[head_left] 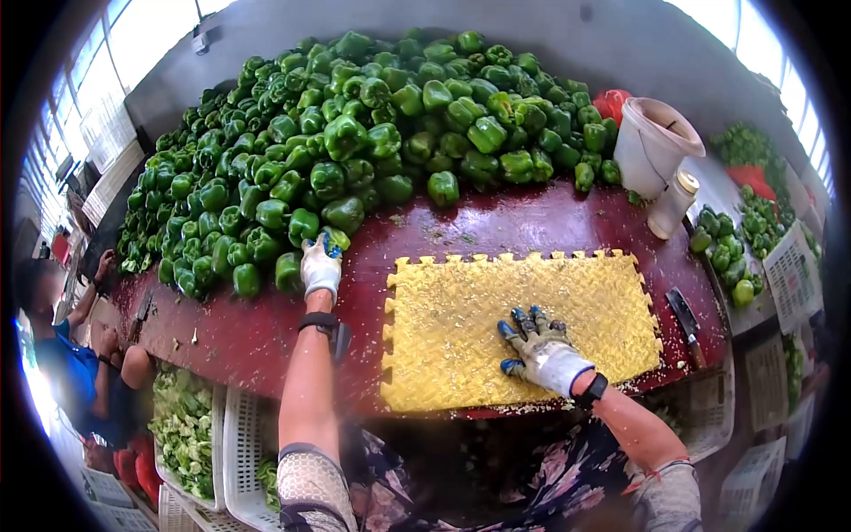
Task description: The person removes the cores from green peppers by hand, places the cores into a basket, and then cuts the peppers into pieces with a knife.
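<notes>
Green bell pepper [338, 236] at the near edge of the pile [381, 115], our left hand [320, 266] on it.
We cannot tell whether it grips; our right hand [542, 353] lies spread flat on the one yellow foam mat [461, 310], one knife [685, 321] alongside.

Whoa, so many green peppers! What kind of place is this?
Most likely a vegetable-processing workshop, not a home kitchen. A huge pile of green peppers sits on a long red table, a yellow mat lies before the gloved worker, and white plastic crates below hold cut greens.
</notes>
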`<state>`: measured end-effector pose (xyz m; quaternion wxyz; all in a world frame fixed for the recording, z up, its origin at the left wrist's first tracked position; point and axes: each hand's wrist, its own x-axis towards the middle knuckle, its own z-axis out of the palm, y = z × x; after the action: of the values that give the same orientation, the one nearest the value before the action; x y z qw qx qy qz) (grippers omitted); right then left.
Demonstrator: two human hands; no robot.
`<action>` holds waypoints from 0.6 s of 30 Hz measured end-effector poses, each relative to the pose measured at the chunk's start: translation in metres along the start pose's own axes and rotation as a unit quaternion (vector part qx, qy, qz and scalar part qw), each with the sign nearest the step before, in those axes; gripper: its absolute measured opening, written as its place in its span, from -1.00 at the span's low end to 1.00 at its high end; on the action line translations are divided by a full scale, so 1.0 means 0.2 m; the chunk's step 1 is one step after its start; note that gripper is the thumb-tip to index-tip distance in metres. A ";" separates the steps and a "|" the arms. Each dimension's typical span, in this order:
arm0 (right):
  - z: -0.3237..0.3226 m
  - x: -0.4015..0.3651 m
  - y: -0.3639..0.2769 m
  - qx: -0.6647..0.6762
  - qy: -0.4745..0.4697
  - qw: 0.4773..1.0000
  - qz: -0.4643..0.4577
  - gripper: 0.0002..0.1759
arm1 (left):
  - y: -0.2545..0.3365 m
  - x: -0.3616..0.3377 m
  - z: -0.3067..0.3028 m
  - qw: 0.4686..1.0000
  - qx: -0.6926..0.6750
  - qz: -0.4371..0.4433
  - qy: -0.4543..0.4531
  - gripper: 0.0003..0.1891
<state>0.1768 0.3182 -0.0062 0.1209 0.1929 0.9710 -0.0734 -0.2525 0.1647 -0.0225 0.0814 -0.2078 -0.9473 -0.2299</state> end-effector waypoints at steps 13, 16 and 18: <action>-0.11 -0.06 -0.02 0.053 -0.022 0.998 0.015 -0.19 | 0.38 -0.56 0.14 0.977 -0.074 0.202 -0.007 -0.63; -0.13 -0.08 -0.01 0.065 -0.026 0.997 0.008 -0.19 | 0.45 -0.68 0.07 0.971 -0.117 0.197 -0.074 -0.63; -0.10 -0.07 0.02 0.058 -0.010 0.998 0.000 -0.19 | 0.48 -0.78 0.05 0.957 -0.175 0.216 -0.088 -0.63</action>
<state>0.1868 0.3202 0.0161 0.1190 0.1986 0.9639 -0.1313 -0.0718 0.1910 -0.0324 0.0082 -0.4378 -0.8281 -0.3500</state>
